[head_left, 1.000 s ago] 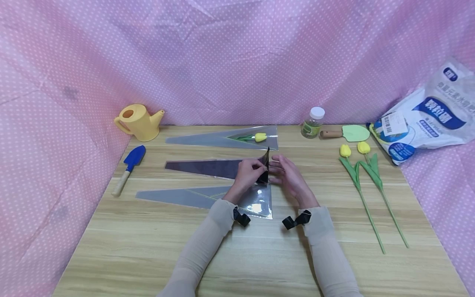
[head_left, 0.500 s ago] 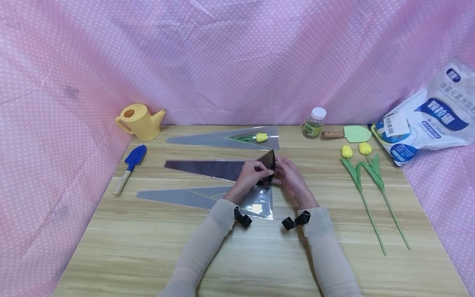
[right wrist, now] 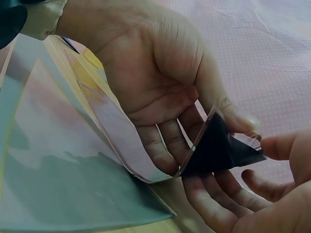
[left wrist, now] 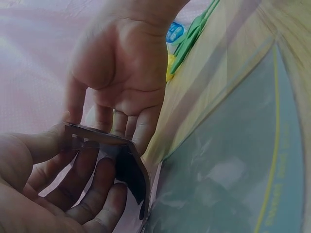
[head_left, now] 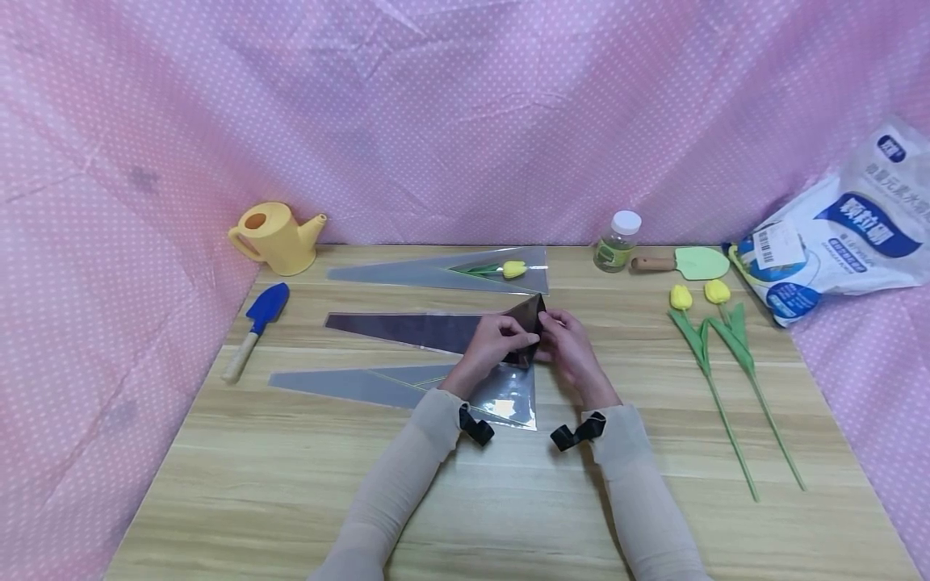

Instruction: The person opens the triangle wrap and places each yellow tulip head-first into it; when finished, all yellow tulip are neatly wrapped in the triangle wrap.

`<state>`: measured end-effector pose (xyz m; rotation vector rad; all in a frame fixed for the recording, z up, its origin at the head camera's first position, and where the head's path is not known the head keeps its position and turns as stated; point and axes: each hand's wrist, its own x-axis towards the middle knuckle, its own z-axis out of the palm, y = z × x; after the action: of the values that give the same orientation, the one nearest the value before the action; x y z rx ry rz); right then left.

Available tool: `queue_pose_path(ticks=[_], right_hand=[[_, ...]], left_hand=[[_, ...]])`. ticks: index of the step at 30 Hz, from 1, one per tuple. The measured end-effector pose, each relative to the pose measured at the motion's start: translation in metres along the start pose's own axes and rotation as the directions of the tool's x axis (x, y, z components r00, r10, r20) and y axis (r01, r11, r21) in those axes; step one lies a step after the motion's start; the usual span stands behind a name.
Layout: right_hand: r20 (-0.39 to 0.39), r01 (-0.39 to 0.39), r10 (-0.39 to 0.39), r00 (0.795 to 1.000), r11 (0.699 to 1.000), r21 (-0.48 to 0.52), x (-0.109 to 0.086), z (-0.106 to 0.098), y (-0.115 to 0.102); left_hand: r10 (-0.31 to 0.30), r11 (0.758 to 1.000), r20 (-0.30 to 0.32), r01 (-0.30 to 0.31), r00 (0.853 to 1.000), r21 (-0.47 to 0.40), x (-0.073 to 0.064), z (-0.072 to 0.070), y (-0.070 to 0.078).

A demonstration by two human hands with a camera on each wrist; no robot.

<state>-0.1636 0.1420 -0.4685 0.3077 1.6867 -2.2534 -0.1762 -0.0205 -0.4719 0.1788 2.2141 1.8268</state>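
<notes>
A dark translucent flower sleeve (head_left: pixel 407 329) lies across the middle of the table, its narrow end to the left. Its wide end is raised, and the mouth gapes into a triangle (right wrist: pixel 214 150) in the right wrist view. My left hand (head_left: pixel 490 347) pinches the rim between thumb and fingers. My right hand (head_left: pixel 574 355) holds the rim from the right, its thumb at the upper corner. In the left wrist view, the right hand (left wrist: pixel 126 73) faces the left hand (left wrist: pixel 48 194) across the folded rim. Part of the right fingers is hidden behind the film.
A clear sleeve (head_left: pixel 341 383) lies nearer; another clear sleeve (head_left: pixel 385 273), behind, contains a yellow tulip (head_left: pixel 514 269). Two tulips (head_left: pixel 708 379) lie right. Around them are a watering can (head_left: pixel 283 242), blue trowel (head_left: pixel 265 311), jar (head_left: pixel 616 242), green trowel (head_left: pixel 701 263) and white bag (head_left: pixel 835 234).
The wide end of the dark sleeve has spread from a narrow upright fold into a triangular opening. My right hand has closed in from beside it and taken hold of the rim.
</notes>
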Motion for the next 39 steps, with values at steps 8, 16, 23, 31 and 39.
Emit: queue_pose_path(ticks=[8,16,23,31,39], right_hand=[[-0.037,0.007,-0.004,0.999,0.997,0.076,0.001,-0.005,0.001],[-0.097,0.045,-0.047,0.994,0.999,-0.022,0.003,-0.009,0.001],[-0.142,0.074,-0.094,0.985,0.988,-0.136,0.005,-0.01,0.004],[-0.206,0.059,-0.098,0.974,0.981,-0.187,0.012,-0.011,0.006],[-0.231,0.046,-0.123,0.965,0.948,-0.316,0.022,-0.013,0.008]], left_hand=[[-0.001,0.998,-0.074,-0.003,0.997,-0.061,0.002,0.001,-0.001],[-0.078,0.988,-0.147,0.056,0.986,-0.147,0.003,0.002,0.0],[-0.081,0.973,-0.165,0.043,0.983,-0.225,0.005,0.001,0.002],[-0.109,0.977,-0.185,0.071,0.977,-0.2,0.006,-0.007,0.002],[-0.121,0.987,-0.191,0.097,0.974,-0.132,0.012,-0.014,-0.006]])
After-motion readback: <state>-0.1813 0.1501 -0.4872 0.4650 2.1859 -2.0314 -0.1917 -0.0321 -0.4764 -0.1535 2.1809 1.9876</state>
